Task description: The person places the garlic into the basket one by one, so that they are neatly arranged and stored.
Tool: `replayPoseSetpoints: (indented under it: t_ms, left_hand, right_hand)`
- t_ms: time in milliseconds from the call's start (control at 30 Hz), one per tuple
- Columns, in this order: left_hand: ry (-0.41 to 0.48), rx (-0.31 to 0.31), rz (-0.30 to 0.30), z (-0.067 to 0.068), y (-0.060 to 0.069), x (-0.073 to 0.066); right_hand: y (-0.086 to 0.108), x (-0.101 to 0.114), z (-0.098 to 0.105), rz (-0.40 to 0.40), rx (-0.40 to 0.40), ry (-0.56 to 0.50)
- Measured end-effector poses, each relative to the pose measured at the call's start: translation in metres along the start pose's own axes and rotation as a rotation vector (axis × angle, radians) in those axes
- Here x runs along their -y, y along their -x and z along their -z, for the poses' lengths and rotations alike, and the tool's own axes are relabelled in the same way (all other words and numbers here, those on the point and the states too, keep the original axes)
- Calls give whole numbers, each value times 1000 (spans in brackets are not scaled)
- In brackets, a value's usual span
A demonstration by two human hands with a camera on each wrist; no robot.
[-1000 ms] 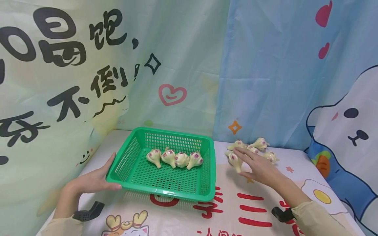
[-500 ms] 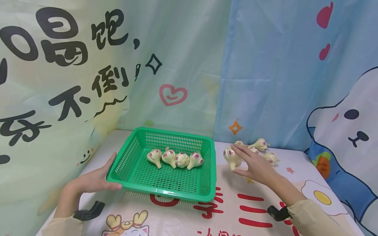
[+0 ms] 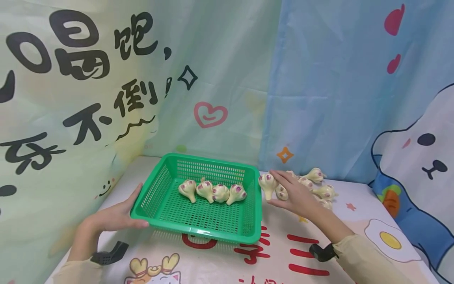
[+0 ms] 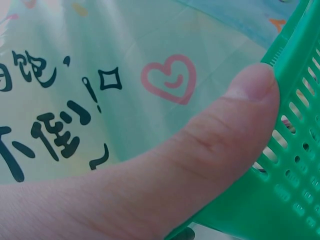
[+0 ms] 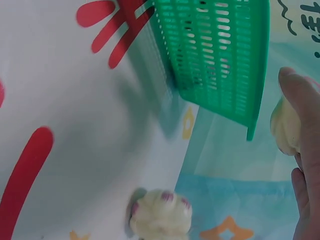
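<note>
My right hand (image 3: 296, 197) pinches a garlic bulb (image 3: 267, 183) between fingers and thumb, root end up, just beyond the right rim of a green plastic basket (image 3: 198, 232). In the right wrist view, the held garlic bulb (image 5: 286, 127) is partly covered by the hand (image 5: 307, 115), close to the basket's edge. Inside the basket, several garlic bulbs (image 3: 220, 193) form a row. My left hand (image 3: 113, 215) lies spread at the basket's left front corner. The left wrist view has its straight thumb (image 4: 215, 135) touching the rim; the other fingers are hidden there.
More garlic bulbs (image 3: 325, 192) lie in a loose pile behind my right hand. The printed tablecloth (image 3: 308, 244) runs back to a patterned curtain (image 3: 227, 79). Black wrist devices (image 3: 110, 253) are strapped to both forearms.
My right hand has moved left from the pile, bringing a garlic bulb up beside the basket's right rim. My left hand keeps its place at the basket, and the view has shifted slightly.
</note>
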State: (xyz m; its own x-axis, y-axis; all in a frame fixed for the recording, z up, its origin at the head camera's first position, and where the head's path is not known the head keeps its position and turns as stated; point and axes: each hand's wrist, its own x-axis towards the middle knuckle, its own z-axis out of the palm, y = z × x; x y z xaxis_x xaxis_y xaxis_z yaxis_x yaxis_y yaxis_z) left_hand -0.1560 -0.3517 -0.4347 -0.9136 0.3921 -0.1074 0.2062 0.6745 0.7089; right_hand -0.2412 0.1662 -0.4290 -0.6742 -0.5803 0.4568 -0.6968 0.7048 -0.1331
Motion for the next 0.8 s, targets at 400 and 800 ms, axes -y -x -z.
replayPoseSetpoints:
  t_ms: [400,800]
  left_hand:
    - [6,3,31,-1,0,0]
    - [13,10,37,0,0,-2]
  right_hand:
    - [-26,18,1,16,39,-33]
    - [-55,38,2,128,86,-9]
